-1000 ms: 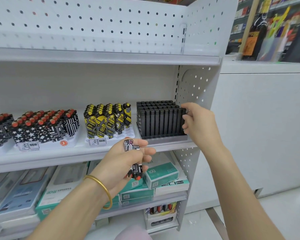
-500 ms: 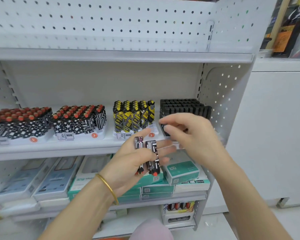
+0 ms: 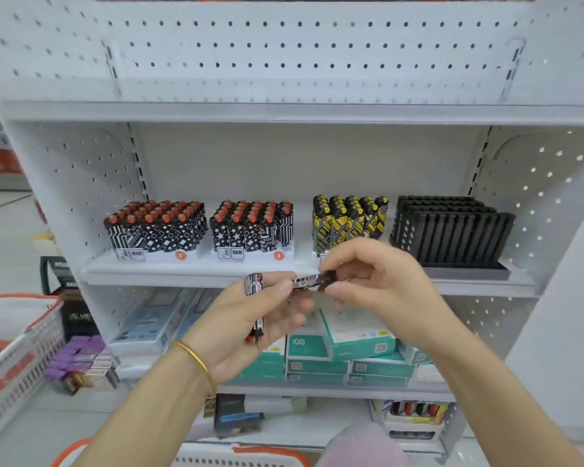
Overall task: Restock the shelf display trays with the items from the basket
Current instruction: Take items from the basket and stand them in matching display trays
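Writing: two white display trays sit on the middle shelf (image 3: 142, 274), at about 10 and 11 o'clock from the hands. The left tray (image 3: 155, 256) and the middle tray (image 3: 255, 257) each carry a front label reading "NBM" and a round orange sticker marked "3". Both are packed with stocked lighters (image 3: 155, 224), which stand upright and have black-and-white patterns and red caps. One shelf down, at 5 o'clock from the hands, a teal carton (image 3: 317, 345) reads "100". Print on the yellow-and-black lighters (image 3: 349, 217) at 12 o'clock is too blurred for us to read.

Hands: the left hand (image 3: 246, 325) faces palm toward us, its fingers curled round the first lighter (image 3: 256, 308), which it holds vertical with the red cap down. A gold bangle (image 3: 196, 358) circles that wrist. The right hand (image 3: 381, 291) enters from 4 o'clock. Its thumb and forefinger pinch the right end of the second lighter (image 3: 309, 282), which lies horizontal between the two hands, just in front of the shelf edge.

Materials: the shelving is white perforated sheet. At 2 o'clock, slim rectangular black lighters (image 3: 452, 227) stand in a dark tray (image 3: 466, 269). At 9 o'clock in the view we see a white slatted basket (image 3: 31, 372) with an orange rim.
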A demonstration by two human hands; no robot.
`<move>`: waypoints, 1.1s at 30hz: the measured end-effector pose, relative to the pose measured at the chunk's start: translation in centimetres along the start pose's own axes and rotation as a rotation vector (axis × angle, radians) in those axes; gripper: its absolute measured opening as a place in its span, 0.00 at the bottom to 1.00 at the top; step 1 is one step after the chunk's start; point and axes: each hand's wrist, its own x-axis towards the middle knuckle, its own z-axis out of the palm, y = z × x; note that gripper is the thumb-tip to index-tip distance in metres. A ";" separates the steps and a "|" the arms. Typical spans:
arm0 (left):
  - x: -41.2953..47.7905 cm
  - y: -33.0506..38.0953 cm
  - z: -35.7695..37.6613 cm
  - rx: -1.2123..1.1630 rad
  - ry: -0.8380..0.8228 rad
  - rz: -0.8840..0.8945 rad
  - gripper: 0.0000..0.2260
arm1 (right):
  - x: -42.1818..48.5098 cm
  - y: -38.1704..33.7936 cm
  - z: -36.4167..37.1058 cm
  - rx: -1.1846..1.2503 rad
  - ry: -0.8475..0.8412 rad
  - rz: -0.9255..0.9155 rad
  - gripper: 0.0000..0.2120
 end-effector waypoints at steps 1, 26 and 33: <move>-0.1 0.1 -0.6 -0.029 0.046 0.012 0.14 | -0.1 0.2 0.7 -0.006 -0.027 -0.017 0.12; 0.7 1.1 -1.7 0.325 0.288 0.229 0.11 | 4.6 -0.2 3.2 -0.290 0.062 0.022 0.22; 1.2 1.3 -0.3 0.168 0.249 0.076 0.10 | 10.0 -1.5 2.0 -0.658 0.106 -0.101 0.10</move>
